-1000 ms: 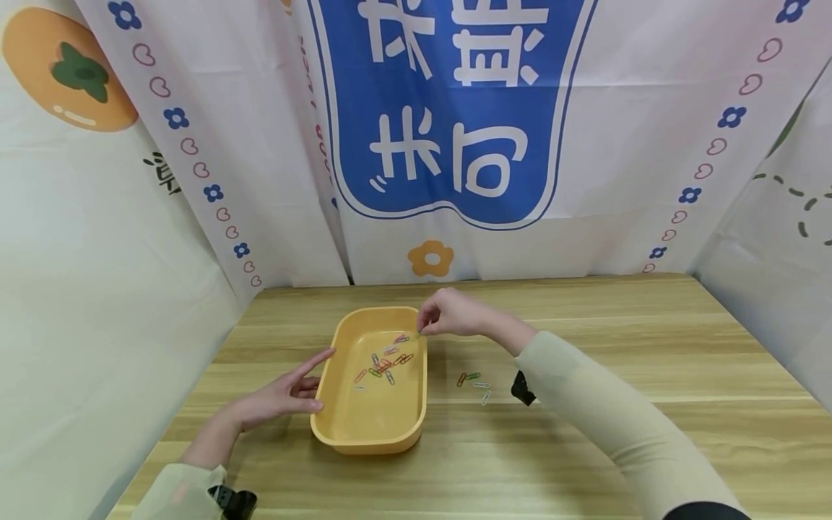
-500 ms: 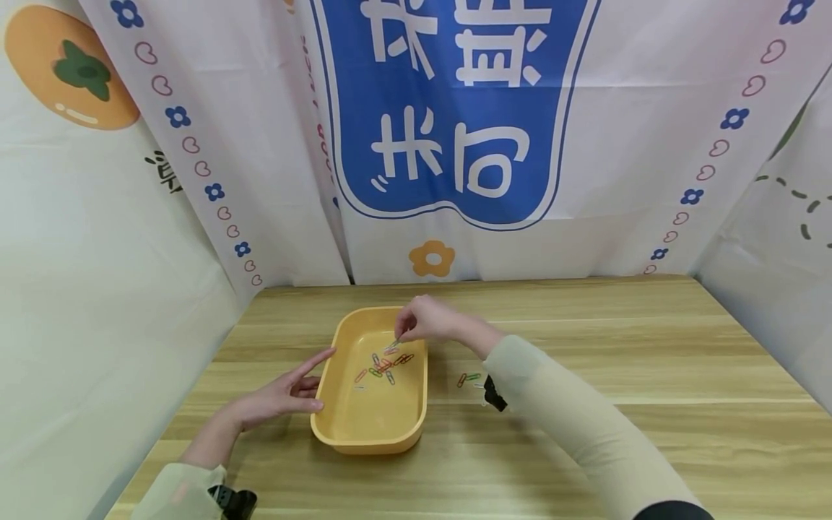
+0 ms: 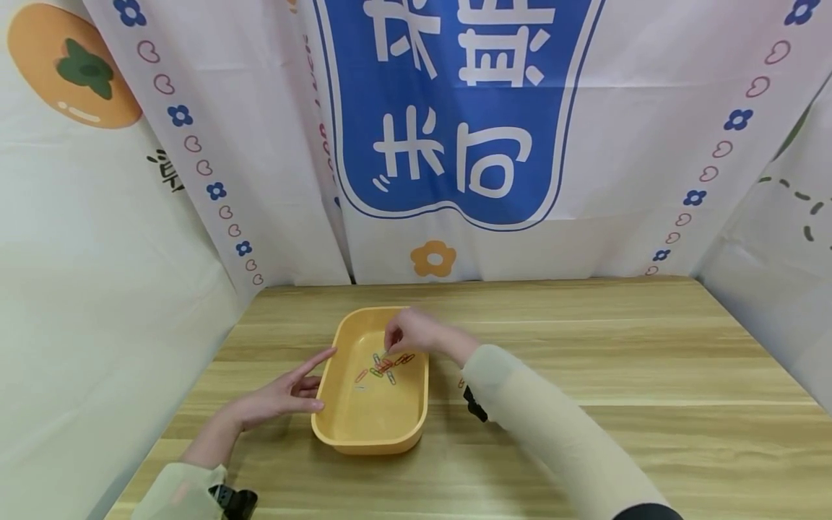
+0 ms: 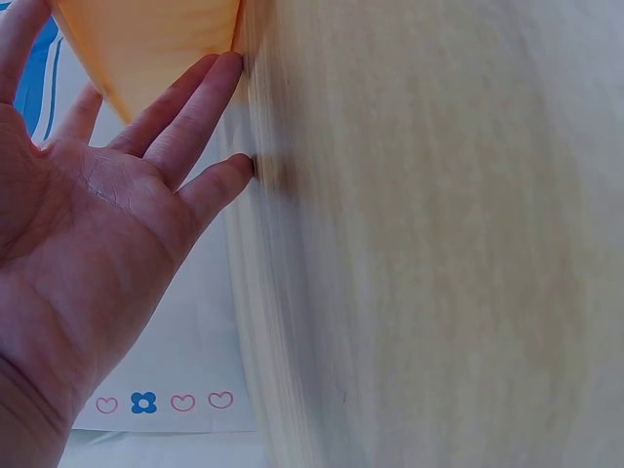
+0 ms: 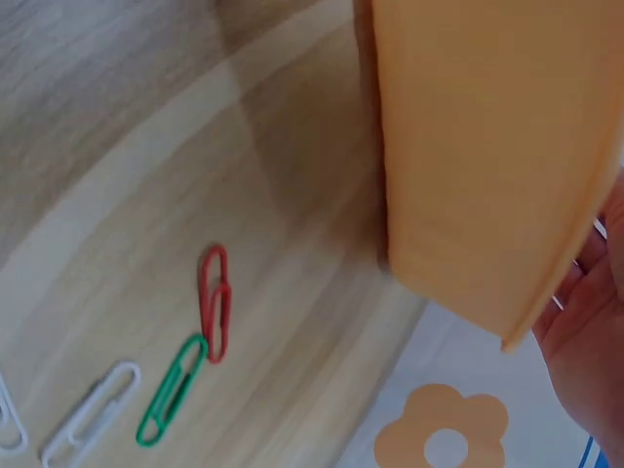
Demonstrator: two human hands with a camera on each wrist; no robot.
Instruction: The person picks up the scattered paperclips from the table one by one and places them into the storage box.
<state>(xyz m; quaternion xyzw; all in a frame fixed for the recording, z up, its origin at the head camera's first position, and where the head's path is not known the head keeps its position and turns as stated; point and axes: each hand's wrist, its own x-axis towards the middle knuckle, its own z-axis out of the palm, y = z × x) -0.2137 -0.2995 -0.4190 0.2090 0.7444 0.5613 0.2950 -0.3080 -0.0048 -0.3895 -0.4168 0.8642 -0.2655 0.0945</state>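
A yellow plastic tray point(image 3: 383, 420) stands on the wooden table, with several coloured paper clips point(image 3: 385, 365) scattered over the middle of its floor. My left hand point(image 3: 286, 396) rests against the tray's left side, index finger and thumb spread along the rim. In the left wrist view, the straight fingers point(image 4: 190, 122) touch the outer wall. Reaching over the right rim, my right hand point(image 3: 417, 334) pinches a small paper clip, mostly hidden by the fingertips, low over the other clips. The right wrist view shows that hand point(image 5: 585, 331) partly behind the tray wall point(image 5: 487, 156).
Right of the tray, a red paper clip point(image 5: 215, 302), a green one point(image 5: 172, 390) and white ones point(image 5: 90, 414) lie on the table; the right sleeve point(image 3: 520, 393) hides most of them in the head view. A printed cloth point(image 3: 292, 245) hangs along the table's back edge.
My right hand has moved left and down from the tray's right rim to over the clips inside, still pinching a clip. Its sleeve now covers most of the loose clips. The left hand stays put.
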